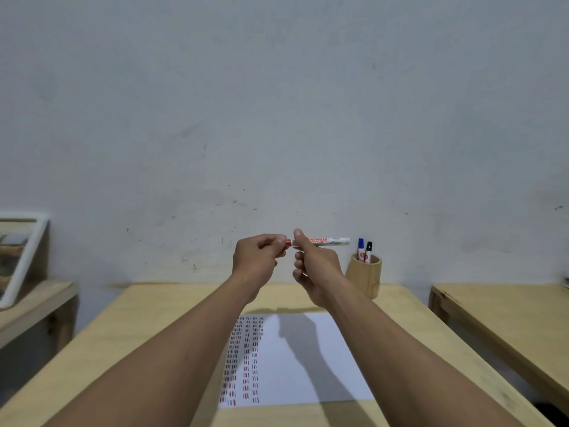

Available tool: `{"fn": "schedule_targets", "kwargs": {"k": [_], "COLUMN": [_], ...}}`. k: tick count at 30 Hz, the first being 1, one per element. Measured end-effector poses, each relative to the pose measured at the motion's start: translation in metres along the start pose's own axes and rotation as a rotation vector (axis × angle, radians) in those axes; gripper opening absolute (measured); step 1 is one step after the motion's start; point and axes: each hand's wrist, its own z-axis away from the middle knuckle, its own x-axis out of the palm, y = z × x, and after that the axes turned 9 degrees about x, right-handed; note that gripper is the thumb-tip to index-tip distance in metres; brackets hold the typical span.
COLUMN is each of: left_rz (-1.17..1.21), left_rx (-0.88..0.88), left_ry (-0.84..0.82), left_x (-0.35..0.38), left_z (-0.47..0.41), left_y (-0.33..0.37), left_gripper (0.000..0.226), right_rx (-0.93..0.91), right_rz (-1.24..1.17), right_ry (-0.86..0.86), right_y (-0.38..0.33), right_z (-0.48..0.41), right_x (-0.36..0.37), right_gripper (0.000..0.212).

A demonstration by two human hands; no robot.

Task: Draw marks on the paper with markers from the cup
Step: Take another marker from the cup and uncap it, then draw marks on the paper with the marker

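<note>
Wooden table against grey wall

Both forearms stretch over the desk, and the left hand and right hand meet in the air above its far half, closing off the middle. The paper lies flat beneath them and blocks nothing. The only upright thing on the desk is the cup at the far right, close to the wall, with two markers poking out of its mouth. The far left of the desk is bare wood. Open gaps separate it from the side table on the left and the second table on the right.
</note>
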Motion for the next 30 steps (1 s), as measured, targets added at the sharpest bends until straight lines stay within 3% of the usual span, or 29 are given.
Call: {"fn": "schedule_targets", "kwargs": {"k": [3,9,11,14,19,22,30], "left_rz": [-0.024,-0.077,-0.158,-0.474,-0.76,-0.818,-0.94], "left_rx": [0.011,-0.011,-0.009,0.045,-0.029,-0.075,-0.089], "left_ry": [0.0,0.069,0.083,0.047,0.014,-0.013,-0.101], "left_x": [-0.011,-0.039,-0.053,-0.075,-0.1,-0.105,-0.108], "left_z": [0.0,-0.003,-0.003,0.002,0.012,0.017,0.027], "left_y": [0.001,-0.007,-0.013,-0.025,-0.057,-0.08,-0.107], "left_gripper": [0.011,0.02,0.02,0.015,0.008,0.023,0.021], "right_rx": [0.035,-0.03,-0.04,-0.03,-0.011,-0.023,-0.107], "right_rz": [-0.178,-0.159,-0.103,0.024,0.154,0.209,0.47], "right_ry": [-0.056,-0.093,-0.078,-0.061,-0.052,-0.053,-0.005], "right_y": [0.006,0.02,0.026,0.039,0.062,0.073,0.099], "right_z": [-0.003,-0.007,-0.009,-0.013,-0.022,-0.026,-0.033], "right_x": [0.014,0.032,0.033,0.032,0.033,0.03,0.022], "right_gripper": [0.022,0.014,0.011,0.012,0.017,0.019,0.019]}}
